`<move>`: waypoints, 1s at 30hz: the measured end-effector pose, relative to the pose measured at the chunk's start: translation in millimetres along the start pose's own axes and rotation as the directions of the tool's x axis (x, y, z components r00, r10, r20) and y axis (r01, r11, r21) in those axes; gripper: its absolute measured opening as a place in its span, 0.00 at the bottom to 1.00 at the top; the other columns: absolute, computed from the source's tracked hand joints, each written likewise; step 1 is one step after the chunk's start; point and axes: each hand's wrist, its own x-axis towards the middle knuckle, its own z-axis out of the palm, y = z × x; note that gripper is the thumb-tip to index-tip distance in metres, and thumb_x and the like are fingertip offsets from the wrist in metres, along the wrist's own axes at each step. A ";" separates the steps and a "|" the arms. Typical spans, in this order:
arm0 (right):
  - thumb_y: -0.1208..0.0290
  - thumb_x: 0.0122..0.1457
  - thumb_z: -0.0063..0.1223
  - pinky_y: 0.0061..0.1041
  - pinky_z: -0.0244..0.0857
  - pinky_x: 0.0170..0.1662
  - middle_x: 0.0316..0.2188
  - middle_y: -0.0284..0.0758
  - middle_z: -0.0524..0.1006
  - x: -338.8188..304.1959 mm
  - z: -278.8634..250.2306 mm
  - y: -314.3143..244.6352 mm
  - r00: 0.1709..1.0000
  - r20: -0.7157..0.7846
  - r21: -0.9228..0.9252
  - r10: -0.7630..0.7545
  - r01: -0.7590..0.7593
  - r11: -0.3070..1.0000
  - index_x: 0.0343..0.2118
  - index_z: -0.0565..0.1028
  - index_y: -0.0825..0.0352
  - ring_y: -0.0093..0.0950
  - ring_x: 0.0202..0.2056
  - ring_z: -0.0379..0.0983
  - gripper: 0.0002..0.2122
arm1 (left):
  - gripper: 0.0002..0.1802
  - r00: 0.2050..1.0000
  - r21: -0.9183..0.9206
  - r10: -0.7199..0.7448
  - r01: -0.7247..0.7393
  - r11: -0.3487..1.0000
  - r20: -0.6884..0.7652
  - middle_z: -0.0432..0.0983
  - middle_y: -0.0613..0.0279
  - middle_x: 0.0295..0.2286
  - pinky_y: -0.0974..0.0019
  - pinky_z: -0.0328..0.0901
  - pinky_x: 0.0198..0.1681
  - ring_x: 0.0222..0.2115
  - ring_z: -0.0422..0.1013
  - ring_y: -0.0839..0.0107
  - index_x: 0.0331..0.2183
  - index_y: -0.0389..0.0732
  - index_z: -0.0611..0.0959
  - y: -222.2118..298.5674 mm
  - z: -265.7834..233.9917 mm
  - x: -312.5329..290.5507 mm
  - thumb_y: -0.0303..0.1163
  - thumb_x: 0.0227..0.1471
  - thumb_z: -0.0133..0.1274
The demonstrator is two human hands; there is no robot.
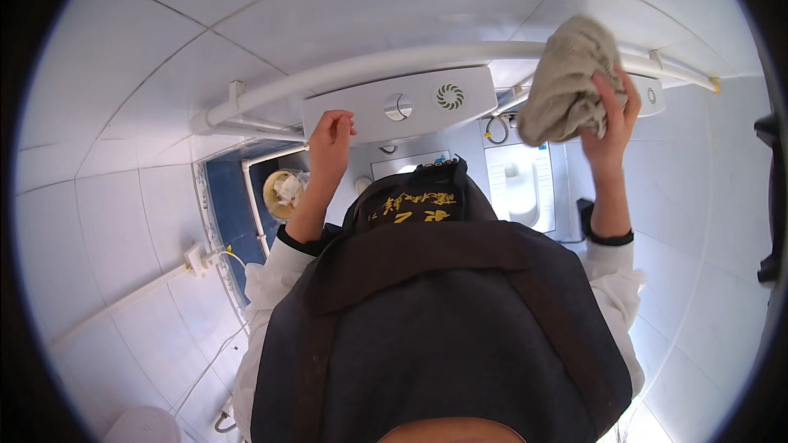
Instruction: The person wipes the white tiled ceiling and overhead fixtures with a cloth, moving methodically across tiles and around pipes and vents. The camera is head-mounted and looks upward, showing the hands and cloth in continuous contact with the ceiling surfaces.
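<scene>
My right hand (614, 119) grips a bunched beige cloth (565, 74), raised in front of the white wall pipe (369, 74) at the right. The folded cloth covers part of that pipe; whether it touches the pipe, I cannot tell. My left hand (331, 146) is loosely closed with its fingers curled in, and nothing shows in it. It is nearest to the left end of a white cistern (427, 111), which has a round button and a dark vent-like pattern.
White tiles (148, 49) line the walls. Below right is a squat toilet (519, 184), with another cistern (650, 97) behind my right hand. At the left are a bin (272, 197) holding crumpled paper, a thin upright pipe (256, 213), and a wall socket (195, 261) with a cable.
</scene>
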 end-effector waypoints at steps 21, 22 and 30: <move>0.75 0.50 0.49 0.38 0.64 0.49 0.51 0.33 0.65 88.0 240.9 -316.7 0.710 0.174 0.532 -0.682 0.515 0.672 0.45 0.73 0.51 0.42 0.44 0.64 0.18 | 0.08 0.987 0.253 0.098 -0.063 0.965 -0.130 0.75 0.54 0.22 0.68 0.67 0.29 0.25 0.75 0.67 0.34 0.33 0.75 -8.7 -43.1 -32.9 0.28 0.54 0.47; 0.75 0.51 0.48 0.38 0.64 0.50 0.52 0.33 0.64 90.4 243.7 -327.9 0.678 0.180 0.561 -0.713 0.525 0.640 0.45 0.73 0.51 0.42 0.45 0.64 0.18 | 0.08 0.989 0.273 0.048 -0.009 0.962 -0.137 0.75 0.54 0.22 0.68 0.67 0.29 0.25 0.74 0.67 0.34 0.33 0.75 -9.1 -45.4 -35.6 0.28 0.54 0.47; 0.72 0.48 0.54 0.35 0.67 0.47 0.54 0.30 0.64 98.9 222.9 -280.7 0.650 0.290 0.528 -0.702 0.504 0.684 0.46 0.73 0.49 0.40 0.46 0.66 0.20 | 0.07 0.972 0.051 -0.118 0.131 0.990 -0.205 0.76 0.57 0.25 0.69 0.67 0.30 0.25 0.74 0.71 0.34 0.34 0.76 -21.2 -51.4 -39.0 0.27 0.55 0.46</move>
